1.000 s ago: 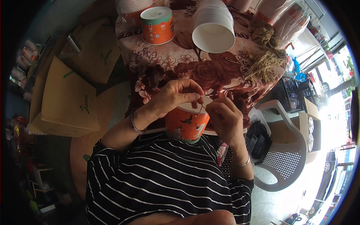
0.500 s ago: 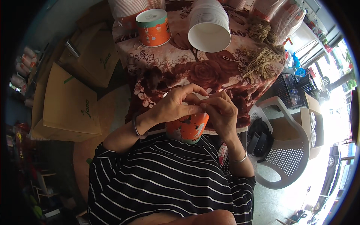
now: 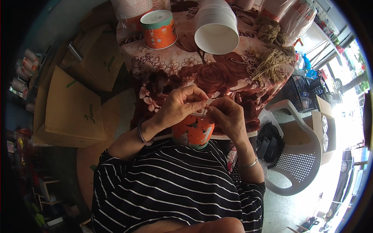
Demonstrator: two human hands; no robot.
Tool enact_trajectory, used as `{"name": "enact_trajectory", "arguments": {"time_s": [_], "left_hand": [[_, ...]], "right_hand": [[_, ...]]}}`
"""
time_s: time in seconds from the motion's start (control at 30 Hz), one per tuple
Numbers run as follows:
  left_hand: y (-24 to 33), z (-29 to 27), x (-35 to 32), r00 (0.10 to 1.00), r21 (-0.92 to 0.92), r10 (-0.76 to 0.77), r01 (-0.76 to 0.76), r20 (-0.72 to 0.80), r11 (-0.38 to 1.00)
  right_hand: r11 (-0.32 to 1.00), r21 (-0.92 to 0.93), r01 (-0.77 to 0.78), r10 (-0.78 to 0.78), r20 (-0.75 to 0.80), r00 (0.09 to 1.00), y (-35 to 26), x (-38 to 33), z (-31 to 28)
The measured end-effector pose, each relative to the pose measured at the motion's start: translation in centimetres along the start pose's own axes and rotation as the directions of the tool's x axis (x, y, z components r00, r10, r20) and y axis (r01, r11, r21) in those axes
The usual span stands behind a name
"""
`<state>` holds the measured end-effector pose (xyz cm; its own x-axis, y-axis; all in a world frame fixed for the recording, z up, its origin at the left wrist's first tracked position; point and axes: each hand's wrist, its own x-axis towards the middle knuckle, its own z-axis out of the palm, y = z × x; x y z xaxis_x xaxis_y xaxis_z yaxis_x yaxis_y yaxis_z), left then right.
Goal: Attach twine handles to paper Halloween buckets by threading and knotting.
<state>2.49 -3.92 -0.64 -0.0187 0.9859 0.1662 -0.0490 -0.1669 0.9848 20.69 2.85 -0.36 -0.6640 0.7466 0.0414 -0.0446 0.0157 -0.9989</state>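
An orange paper bucket [image 3: 193, 133] with a green band at its lower end and dark printed figures rests at my lap, against the table's near edge. Over its upper end, my left hand [image 3: 180, 105] is pinched, thumb against forefinger. My right hand [image 3: 228, 116] meets it there, its thumb and forefinger also pressed together. Whatever lies between the fingertips is too small to make out. The hands cover part of the bucket's rim.
On the flowered tablecloth [image 3: 213, 75] stand an upturned orange bucket [image 3: 159, 33] and a lying stack of white buckets [image 3: 217, 38]. Bundles of tan cord [image 3: 274, 64] lie at the right. Cardboard boxes [image 3: 72, 110] flank me on the left, a plastic chair [image 3: 295, 165] on the right.
Both hands have shifted slightly, and the fingers of my right hand have drawn back a little from over the left's. The bucket stays at my lap.
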Motion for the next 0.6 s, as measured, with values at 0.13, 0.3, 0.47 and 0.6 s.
{"name": "enact_trajectory", "arguments": {"time_s": [0.13, 0.3, 0.47, 0.6], "left_hand": [[0.0, 0.0, 0.0, 1.0, 0.017, 0.017, -0.017, -0.009, 1.0], [0.3, 0.1, -0.1, 1.0, 0.084, -0.003, 0.006, -0.026, 0.996], [0.0, 0.3, -0.1, 0.997, 0.119, 0.077, -0.074, -0.027, 0.99], [0.0, 0.3, -0.2, 0.997, 0.166, 0.072, -0.066, -0.032, 0.984]], "right_hand": [[0.993, -0.118, -0.017, 0.017, -0.003, 1.0, -0.3, -0.1, 0.1], [0.977, -0.197, 0.087, -0.1, -0.057, 0.993, 0.7, -0.3, 0.6], [0.975, -0.195, 0.109, -0.127, -0.083, 0.988, 0.5, -0.2, 0.8], [0.939, -0.312, 0.148, -0.192, -0.118, 0.974, 0.6, -0.4, 1.1]]}}
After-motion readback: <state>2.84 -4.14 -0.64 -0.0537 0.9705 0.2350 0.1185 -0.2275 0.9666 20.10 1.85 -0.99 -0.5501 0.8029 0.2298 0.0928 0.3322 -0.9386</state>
